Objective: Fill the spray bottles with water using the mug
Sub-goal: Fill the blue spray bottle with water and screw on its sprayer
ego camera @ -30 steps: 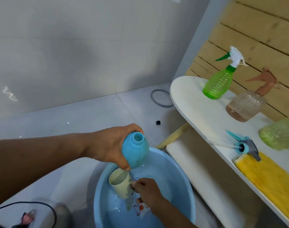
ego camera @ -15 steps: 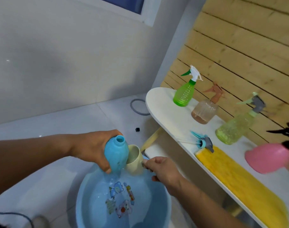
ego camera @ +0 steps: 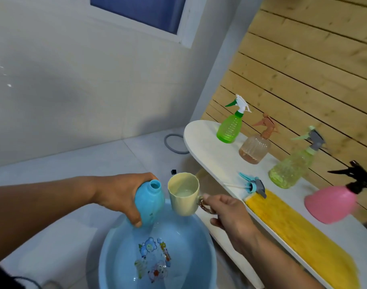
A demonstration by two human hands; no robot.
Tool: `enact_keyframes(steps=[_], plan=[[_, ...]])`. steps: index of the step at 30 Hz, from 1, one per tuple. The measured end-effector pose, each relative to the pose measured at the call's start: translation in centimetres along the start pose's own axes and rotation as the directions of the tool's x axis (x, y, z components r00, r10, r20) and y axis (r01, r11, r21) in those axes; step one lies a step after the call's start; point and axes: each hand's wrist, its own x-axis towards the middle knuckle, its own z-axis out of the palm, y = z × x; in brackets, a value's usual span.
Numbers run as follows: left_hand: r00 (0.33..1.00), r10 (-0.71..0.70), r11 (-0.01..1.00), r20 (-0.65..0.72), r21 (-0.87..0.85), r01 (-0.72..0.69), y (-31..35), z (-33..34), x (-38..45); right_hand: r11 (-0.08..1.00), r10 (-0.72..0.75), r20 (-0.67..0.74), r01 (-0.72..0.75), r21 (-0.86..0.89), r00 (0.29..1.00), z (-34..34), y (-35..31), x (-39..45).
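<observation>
The pink spray bottle (ego camera: 332, 203) on the right is blurry, and the yellow cloth (ego camera: 299, 234) is cut off at the bottom edge. The basin (ego camera: 107, 259) is cut off at the bottom too. The blue bottle's (ego camera: 149, 202) lower part hides behind the left hand's (ego camera: 121, 193) fingers.

Left hand reaches in from the left w/ its grip curled round the blue bottle, which is tilted, open neck up, over the basin. Right hand (ego camera: 230, 213) comes from the near right & its grip pinches the handle of the mug (ego camera: 183, 193). The mug sits just right of the bottle, nearly touching it, w/ some water inside.

Half a sec ago the mug was tipped low against the bottle. Now it is higher & more upright. The view has swung up too, so more of the bench (ego camera: 203, 140) shows, w/ a green bottle (ego camera: 230, 126), a brown one (ego camera: 255, 147) & a yellow-green one (ego camera: 291, 165) on it.
</observation>
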Motion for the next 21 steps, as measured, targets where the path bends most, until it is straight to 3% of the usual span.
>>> enact_keyframes(steps=[10,21], plan=[[0.999,-0.041,0.998,-0.002,0.051,0.041,0.0,0.8,1.0,0.922,-0.371,-0.095,0.353,-0.16,0.924,-0.3,-4.4,-1.4],[1.0,-0.002,0.999,-0.007,0.051,0.003,0.8,1.1,1.8,0.757,-0.59,-0.063,0.524,-0.389,0.805,0.3,-5.4,-3.5]])
